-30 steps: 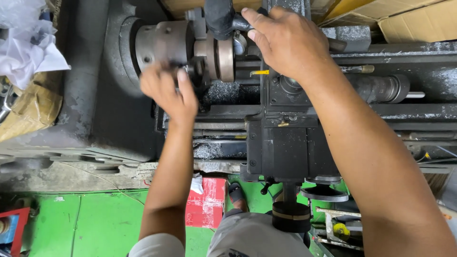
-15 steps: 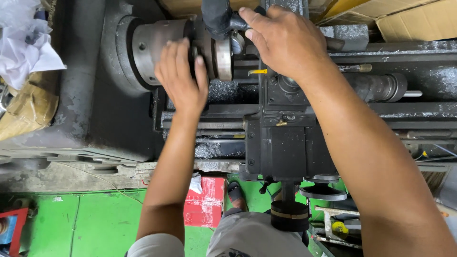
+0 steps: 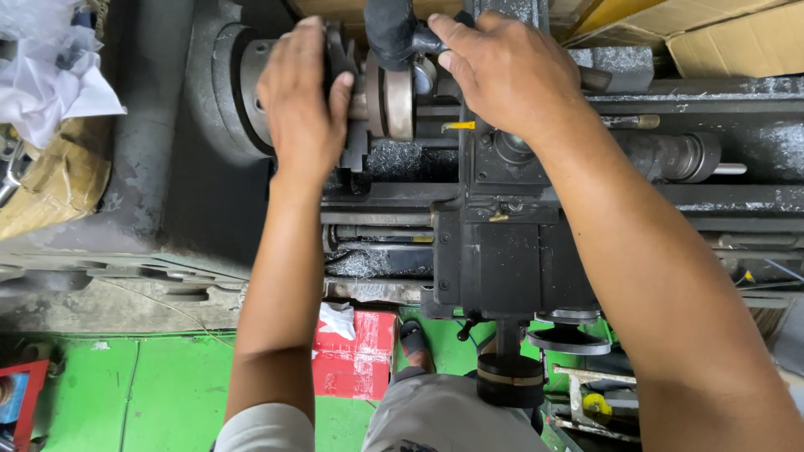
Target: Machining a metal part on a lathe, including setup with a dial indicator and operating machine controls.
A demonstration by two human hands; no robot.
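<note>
While a big dark lathe (image 3: 502, 251) is filling most of the view and standing on a green-painted floor (image 3: 100, 393), the person is leaning over it with both arms stretched toward its head end. Its round steel chuck (image 3: 251, 92) is sitting at the upper left, and the left hand (image 3: 301, 100) is lying flat across the chuck's face, fingers spread and pressing on it rather than closing around anything. Just to the right, a thick metal disc (image 3: 398, 100) is sitting clamped on the chuck's axis, beside the left hand's thumb; it is looking heavy, rigid and probably slick with oil, with hard edges, so the outer rim is seeming the safest place to take hold. The right hand (image 3: 502, 75) is curling over a black handle (image 3: 394, 33) above the tool block, fingertips wrapping around it. Metal shavings (image 3: 394, 159) are lying in the bed under the disc and could be sharp. A black handwheel (image 3: 569, 335) is sticking out of the carriage toward the person. On the floor, a red box (image 3: 356, 351) is lying near the person's sandalled foot (image 3: 414, 339). Cardboard boxes (image 3: 737, 42) are stacking up behind the machine at the upper right, and crumpled white plastic (image 3: 50, 75) is resting at the left edge.
</note>
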